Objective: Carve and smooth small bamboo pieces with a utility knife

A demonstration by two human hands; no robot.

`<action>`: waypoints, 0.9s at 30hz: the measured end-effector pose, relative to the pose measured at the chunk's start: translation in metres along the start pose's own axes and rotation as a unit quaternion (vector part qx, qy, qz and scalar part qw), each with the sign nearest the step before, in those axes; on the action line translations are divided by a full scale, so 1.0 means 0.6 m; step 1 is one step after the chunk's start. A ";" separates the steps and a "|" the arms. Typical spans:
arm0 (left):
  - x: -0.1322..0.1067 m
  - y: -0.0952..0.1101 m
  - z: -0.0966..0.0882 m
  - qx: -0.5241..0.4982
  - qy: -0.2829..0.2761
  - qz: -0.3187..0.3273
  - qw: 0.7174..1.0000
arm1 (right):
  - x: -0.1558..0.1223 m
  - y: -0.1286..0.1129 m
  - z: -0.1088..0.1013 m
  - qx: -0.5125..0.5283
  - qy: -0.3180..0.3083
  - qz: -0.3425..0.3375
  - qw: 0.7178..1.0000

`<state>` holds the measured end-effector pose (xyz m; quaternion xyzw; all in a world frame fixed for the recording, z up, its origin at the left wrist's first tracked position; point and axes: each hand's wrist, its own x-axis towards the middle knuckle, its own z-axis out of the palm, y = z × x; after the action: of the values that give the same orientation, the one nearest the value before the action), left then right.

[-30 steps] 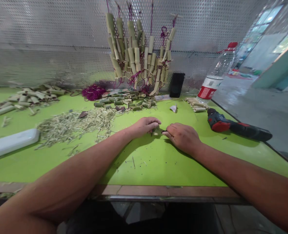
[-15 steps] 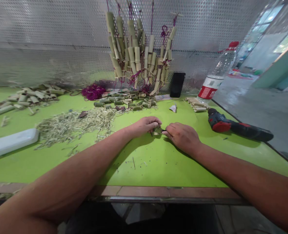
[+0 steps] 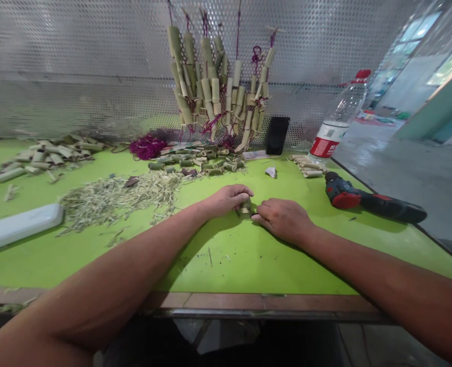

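Note:
My left hand (image 3: 229,198) is closed around a short bamboo piece (image 3: 245,207), keeping it low over the green tabletop (image 3: 249,270). Just to the right, my right hand (image 3: 283,216) is closed, thumb and fingers pressed together on a thin dark tool whose tip (image 3: 254,214) points at the bamboo. Most of that tool is hidden in the fingers, so its kind does not show. Beyond the hands lie several cut bamboo tubes (image 3: 186,163) and a heap of pale shavings (image 3: 122,196).
Strung bamboo tubes (image 3: 206,92) hang on the perforated metal sheet (image 3: 76,76). Purple string (image 3: 148,147), a black phone (image 3: 277,135) and a plastic bottle (image 3: 327,137) stand at the back. A cordless drill (image 3: 375,201) lies right, a white case (image 3: 23,227) left.
My right hand has shifted slightly down and the dark tip now sits lower beside the bamboo piece. The bamboo has turned a little in my left hand. The whole view has tipped slightly.

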<state>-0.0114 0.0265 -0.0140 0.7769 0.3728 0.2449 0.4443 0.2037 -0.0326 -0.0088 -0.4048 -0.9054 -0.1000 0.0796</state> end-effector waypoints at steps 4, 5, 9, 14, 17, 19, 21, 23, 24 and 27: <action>-0.003 0.007 0.001 0.008 -0.003 -0.002 1.000 | -0.003 0.001 0.001 -0.006 0.046 0.063 0.997; -0.003 0.009 0.001 0.012 -0.003 -0.003 1.000 | -0.003 0.002 0.001 -0.010 0.049 0.070 0.996; -0.004 0.015 0.001 0.035 0.001 -0.010 0.999 | 0.000 0.001 0.005 -0.025 0.046 0.063 0.997; -0.005 0.019 0.001 0.027 -0.009 -0.009 1.000 | 0.001 0.001 0.003 -0.032 0.041 0.059 0.997; -0.007 0.020 0.002 0.013 -0.016 -0.001 1.000 | 0.004 0.004 -0.002 -0.013 0.008 0.051 0.999; -0.007 0.019 0.001 0.016 -0.018 0.011 1.000 | 0.006 0.005 -0.004 -0.001 -0.012 0.049 0.999; -0.005 0.014 0.001 0.020 -0.020 0.022 0.999 | 0.006 0.005 -0.003 0.000 -0.022 0.038 0.999; -0.003 0.007 0.000 0.012 -0.022 0.022 0.999 | 0.005 0.004 -0.001 -0.001 -0.023 0.014 1.000; -0.002 0.004 0.000 0.003 -0.022 0.020 1.000 | 0.004 0.003 0.000 -0.002 -0.021 0.003 1.000; 0.001 -0.002 0.000 -0.016 -0.021 0.013 1.000 | 0.000 0.002 0.002 0.000 0.005 0.011 1.000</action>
<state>-0.0115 0.0271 -0.0150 0.7792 0.3493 0.2404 0.4615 0.2045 -0.0314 -0.0100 -0.4144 -0.9004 -0.1009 0.0853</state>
